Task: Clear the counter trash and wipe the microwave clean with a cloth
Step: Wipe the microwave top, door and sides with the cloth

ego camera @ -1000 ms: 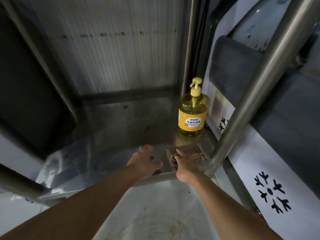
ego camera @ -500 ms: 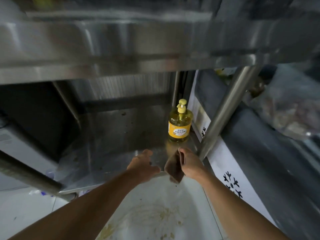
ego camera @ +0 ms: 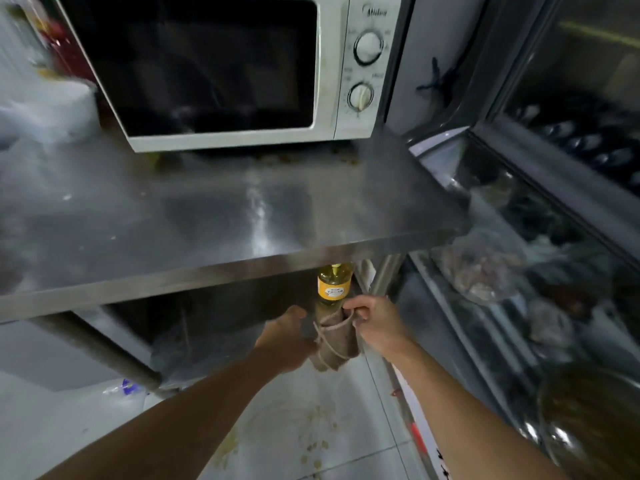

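Two hands are meeting below the front edge of the steel surface (ego camera: pixel 242 216), over the stained floor tiles (ego camera: pixel 311 427). The right hand (ego camera: pixel 375 323) is gripping the top of a brown cloth (ego camera: pixel 334 344), with its fingers curled over the upper edge, and the cloth is hanging down from that grip in loose folds. The left hand (ego camera: pixel 284 336) is lying just beside the cloth on its left, touching or nearly touching it; only the back of this hand is showing, so I cannot tell whether its fingers are closing on the fabric or lying loose. Just behind the cloth, a yellow pump bottle (ego camera: pixel 333 285) with an orange label is standing upright on the lower shelf, its pump partly hidden by the edge of the surface.

Up on the surface, a white microwave (ego camera: pixel 225 74) is sitting toward the back with its dark door closed and two dials on its right panel. Small yellowish crumbs (ego camera: pixel 277 157) are lying scattered along its base. A blurred pale bag (ego camera: pixel 48 112) is sitting to the left of the microwave. To the right of the surface, a glass-topped freezer (ego camera: pixel 519 254) is showing bagged food under its lid.
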{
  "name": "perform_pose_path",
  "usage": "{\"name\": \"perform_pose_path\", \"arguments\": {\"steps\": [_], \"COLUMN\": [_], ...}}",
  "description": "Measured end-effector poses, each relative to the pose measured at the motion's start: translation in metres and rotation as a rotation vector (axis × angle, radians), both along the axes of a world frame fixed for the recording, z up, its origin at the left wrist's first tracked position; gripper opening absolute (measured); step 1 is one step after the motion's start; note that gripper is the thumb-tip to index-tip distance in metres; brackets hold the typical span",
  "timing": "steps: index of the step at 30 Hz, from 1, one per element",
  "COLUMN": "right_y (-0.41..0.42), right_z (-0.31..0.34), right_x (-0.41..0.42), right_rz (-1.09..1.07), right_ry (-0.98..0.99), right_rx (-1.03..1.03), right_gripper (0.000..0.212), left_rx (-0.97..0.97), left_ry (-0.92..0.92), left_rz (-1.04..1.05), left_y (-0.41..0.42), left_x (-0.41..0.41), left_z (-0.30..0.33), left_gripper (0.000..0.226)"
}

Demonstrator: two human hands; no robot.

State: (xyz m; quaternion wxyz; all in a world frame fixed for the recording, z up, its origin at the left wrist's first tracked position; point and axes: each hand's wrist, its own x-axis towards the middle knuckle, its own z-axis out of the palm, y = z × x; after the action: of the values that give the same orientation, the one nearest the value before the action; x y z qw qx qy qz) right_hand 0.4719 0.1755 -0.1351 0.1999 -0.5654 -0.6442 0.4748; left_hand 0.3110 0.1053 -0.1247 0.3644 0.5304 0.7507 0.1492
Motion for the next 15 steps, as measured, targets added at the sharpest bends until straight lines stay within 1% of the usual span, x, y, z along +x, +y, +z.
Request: {"name": "perform_pose_path", "arguments": {"steps": [3,7,11,13,15], "right_y": [-0.006,-0.01,-0.012,-0.011,-0.01], "right_z": [0.061,0.139,0.206,0.234,0.26], "right_x": [0.0,-0.004,-0.009,-0.014,-0.018], "right_rz": [-0.001,-0.03,-0.026,-0.022,-0.006], "right_ry": [0.015,0.065,0.167,0.239,0.271], "right_rx": [0.061,0.109,0.091,0.079,0.091], "right_gripper": [0.034,0.032,0.036,0.035,0.036], "left_rx": [0.018,0.086,0.193,0.249,0.291], "left_ry": [0.015,-0.096,-0.132,-0.115,-0.066], "left_rz": [0.006,0.016,0.013,0.024,0.047], "left_y": [-0.006,-0.009,-0.004,0.002,0.006], "left_x": [-0.004,-0.007,-0.001,0.004,0.007], "left_z": [0.051,0.118,0.18,0.207,0.233], "left_gripper": [0.061,0.061,0.064,0.062,0.057]}}
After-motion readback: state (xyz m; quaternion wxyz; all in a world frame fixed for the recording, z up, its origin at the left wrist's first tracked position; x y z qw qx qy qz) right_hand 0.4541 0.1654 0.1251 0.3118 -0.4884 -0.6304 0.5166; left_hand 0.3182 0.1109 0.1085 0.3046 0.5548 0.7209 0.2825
